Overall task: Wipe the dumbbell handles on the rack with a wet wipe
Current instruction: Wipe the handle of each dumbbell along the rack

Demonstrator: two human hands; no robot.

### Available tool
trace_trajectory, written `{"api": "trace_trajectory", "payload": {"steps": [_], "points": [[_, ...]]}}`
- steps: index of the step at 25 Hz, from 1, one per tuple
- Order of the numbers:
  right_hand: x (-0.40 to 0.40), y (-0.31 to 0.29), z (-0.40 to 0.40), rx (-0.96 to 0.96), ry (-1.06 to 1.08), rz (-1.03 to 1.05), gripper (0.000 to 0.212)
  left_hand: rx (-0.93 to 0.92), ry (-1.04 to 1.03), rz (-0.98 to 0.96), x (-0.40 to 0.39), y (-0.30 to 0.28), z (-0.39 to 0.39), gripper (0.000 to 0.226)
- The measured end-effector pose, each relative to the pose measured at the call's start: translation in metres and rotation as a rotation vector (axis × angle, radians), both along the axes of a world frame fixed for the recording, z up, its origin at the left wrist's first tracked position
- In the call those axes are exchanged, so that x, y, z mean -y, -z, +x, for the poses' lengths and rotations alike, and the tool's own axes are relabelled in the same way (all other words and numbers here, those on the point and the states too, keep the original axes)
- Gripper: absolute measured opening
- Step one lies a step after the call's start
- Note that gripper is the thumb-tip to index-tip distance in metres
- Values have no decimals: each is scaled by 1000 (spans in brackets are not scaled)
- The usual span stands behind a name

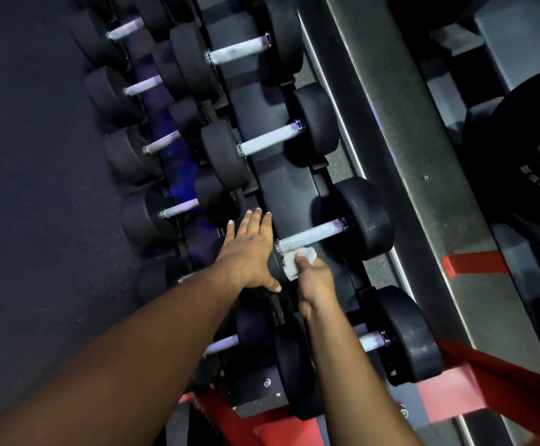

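Both grips work at one dumbbell on the upper tier of the rack. The right hand curls around a crumpled white wet wipe and presses it against the near end of the knurled dumbbell handle, at the collar beside the near head. The left hand lies flat, fingers straight and spread, pointing toward 12 o'clock over that dumbbell's near head, which it mostly hides; its thumb hooks around the head's lower edge at 5 o'clock from the palm.

The handle runs from the wipe toward 2 o'clock to the far black head. Further dumbbells sit on the same tier toward 11 o'clock, each with a pale handle between black round heads, and one more lies at 5 o'clock under the right forearm. A lower tier of smaller dumbbells runs along at 9 to 11 o'clock, above dark flooring. Red frame members show at 3 and 5 o'clock, and a large weight plate with embossed markings sits at 2 o'clock.
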State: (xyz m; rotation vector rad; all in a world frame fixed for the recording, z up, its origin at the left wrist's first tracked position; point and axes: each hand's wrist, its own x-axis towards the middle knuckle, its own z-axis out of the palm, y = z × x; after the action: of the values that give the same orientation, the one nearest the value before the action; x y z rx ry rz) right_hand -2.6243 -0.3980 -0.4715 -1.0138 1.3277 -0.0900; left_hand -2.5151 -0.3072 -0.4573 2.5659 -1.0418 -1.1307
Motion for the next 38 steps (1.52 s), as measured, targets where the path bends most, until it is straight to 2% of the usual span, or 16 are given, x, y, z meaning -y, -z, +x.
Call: {"api": "trace_trajectory", "payload": {"steps": [1, 3, 4, 6, 8, 9, 10, 13, 17, 21, 24, 25, 28, 32, 35, 38], "points": [[1, -8, -7, 30, -53, -73, 20, -6, 2, 4, 0, -1, 0, 158], [19, -23, -5, 31, -240, -479, 18, -5, 2, 12, 1, -2, 0, 158], [29, -27, 2, -27, -413, -743, 22, -3, 0, 12, 1, -2, 0, 157], [41, -15, 15, -205, -967, -1113, 52, -8, 4, 12, 2, -2, 0, 157], [46, 5, 11, -343, -1538, -1244, 62, -13, 7, 17, 1, -1, 0, 157], [53, 13, 4, -363, -1690, -1292, 65, -12, 6, 19, 1, -1, 0, 157], [62, 17, -3, -384, -1729, -1345, 68, -10, 5, 20, 1, 0, 0, 157], [77, 17, -15, -508, -1479, -1466, 69, -8, 7, 16, 2, 0, 1, 157], [63, 34, -25, -379, -1569, -1543, 66, 1, 5, 12, 2, -1, 0, 157], [67, 35, -28, -515, -1250, -1457, 62, 3, 3, 5, 2, 2, 1, 158], [46, 46, -39, -369, -1490, -1509, 74, 5, 8, 5, 1, 3, 1, 158], [51, 48, -40, -354, -1496, -1517, 78, 8, 7, 2, 1, 4, 1, 158], [65, 45, -37, -488, -1184, -1400, 75, 4, 7, -5, 1, 5, 2, 158], [34, 55, -36, -373, -1246, -1345, 66, 13, 21, -8, 1, 4, 3, 158], [21, 47, -17, -288, -805, -1059, 63, 16, 47, 11, 1, 3, 4, 159], [-2, 41, -1, -106, -403, -716, 66, 24, 95, 25, 3, 2, 11, 161]]}}
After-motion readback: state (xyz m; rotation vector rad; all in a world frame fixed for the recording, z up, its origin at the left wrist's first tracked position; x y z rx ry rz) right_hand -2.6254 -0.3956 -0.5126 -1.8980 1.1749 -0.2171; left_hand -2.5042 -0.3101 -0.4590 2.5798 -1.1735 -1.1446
